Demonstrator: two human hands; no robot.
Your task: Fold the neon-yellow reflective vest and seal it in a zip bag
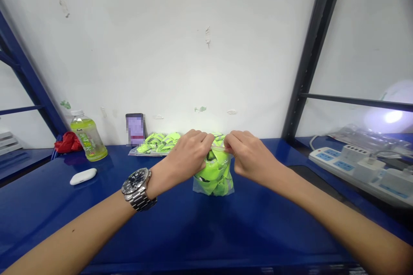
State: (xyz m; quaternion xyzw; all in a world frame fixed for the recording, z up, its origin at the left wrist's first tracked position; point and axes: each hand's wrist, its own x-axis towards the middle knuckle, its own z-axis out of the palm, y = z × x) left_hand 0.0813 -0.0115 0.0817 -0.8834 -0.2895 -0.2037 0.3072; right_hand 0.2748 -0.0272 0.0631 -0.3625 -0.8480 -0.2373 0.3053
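Both hands meet at the top of a small clear plastic bag (pixel 214 182) stuffed with neon-green straps, which stands on the blue table (pixel 200 232) about midway across it and nearer the back edge than the front. The left hand (pixel 190 152), with a steel wristwatch (pixel 138 189) on its wrist, pinches the bag's upper edge from the left; the right hand (pixel 250 157) pinches the same edge from the right, fingertips of the two hands nearly touching.

Just behind the bag, against the wall, lies a flat packet of more neon-green straps (pixel 159 142). A phone (pixel 135 129) leans upright beside it. Toward the back left corner stand a green drink bottle (pixel 87 137) and a red crumpled thing (pixel 67 142), with a white earbud case (pixel 83 176) in front of them. A white power strip (pixel 358 167) lies along the right side.
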